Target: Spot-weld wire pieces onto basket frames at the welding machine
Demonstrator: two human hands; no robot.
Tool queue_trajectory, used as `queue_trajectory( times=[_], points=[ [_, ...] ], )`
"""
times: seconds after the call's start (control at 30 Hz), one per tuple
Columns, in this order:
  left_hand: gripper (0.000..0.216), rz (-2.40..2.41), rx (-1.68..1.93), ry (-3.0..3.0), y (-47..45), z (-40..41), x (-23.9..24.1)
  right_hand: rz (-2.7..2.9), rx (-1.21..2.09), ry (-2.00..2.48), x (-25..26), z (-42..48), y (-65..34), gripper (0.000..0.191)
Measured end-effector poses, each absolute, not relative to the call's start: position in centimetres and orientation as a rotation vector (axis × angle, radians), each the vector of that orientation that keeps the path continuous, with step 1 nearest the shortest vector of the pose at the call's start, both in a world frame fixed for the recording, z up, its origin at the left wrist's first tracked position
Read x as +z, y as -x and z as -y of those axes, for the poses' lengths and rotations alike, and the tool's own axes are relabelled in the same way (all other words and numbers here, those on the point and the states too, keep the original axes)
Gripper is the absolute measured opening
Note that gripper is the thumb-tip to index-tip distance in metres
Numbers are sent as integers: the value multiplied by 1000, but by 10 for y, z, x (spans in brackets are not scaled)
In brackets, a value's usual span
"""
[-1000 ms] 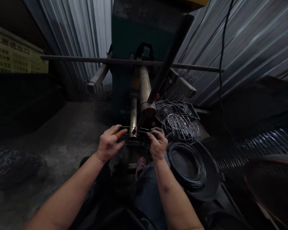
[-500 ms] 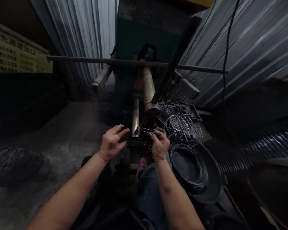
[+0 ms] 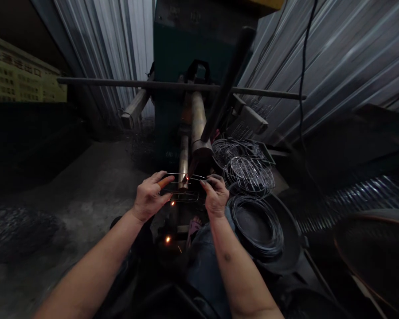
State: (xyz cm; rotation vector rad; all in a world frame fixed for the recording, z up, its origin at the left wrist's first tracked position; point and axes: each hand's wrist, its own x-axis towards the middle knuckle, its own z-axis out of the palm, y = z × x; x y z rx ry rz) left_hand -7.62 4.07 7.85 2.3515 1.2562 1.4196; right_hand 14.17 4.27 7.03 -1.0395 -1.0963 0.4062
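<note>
Both hands grip one small wire frame, the left hand pinching its left end between thumb and orange-tipped forefinger and the right hand closed on its right end, so its long axis runs crosswise between them, directly under the tip of the welder's brass arm, where a spark glows. Neither hand is nearer, since the frame spans both, and more sparks fall below it toward the person's lap. Right of the frame lie a pile of bright wire pieces and a coil of dark wire rings; a dark slanting lever crosses above it.
</note>
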Motion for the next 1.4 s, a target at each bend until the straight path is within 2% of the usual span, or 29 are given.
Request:
queue_trajectory(
  times=[0.13,0.23,0.33,0.47,0.6,0.8,0.97,1.17,1.4],
  points=[
    [50,-1363,1561,-2345,74,-23,79,1099,640,1024,66,-41,-165,20],
    [42,-1479,1703,-2279,64,3,63,1076,950,1032,54,-42,-188,26],
    [37,-1432,1475,-2144,47,21,36,1045,995,1136,43,-42,-199,28],
    [64,-1505,1295,-1576,21,21,17,1045,906,1177,48,-21,-196,22],
    [92,-1231,1324,-998,2,8,26,1148,740,1162,72,20,-183,12],
    [59,-895,1260,-579,-12,-6,31,1310,556,1220,107,38,-150,7],
    [59,-999,1208,-446,-4,-11,27,1422,464,1260,115,21,-132,9],
    [47,-1046,1184,-431,0,-23,27,1430,390,1303,119,0,-124,10],
    [53,-1071,1158,-386,-1,-29,27,1440,375,1362,122,-15,-124,11]
  ],
)
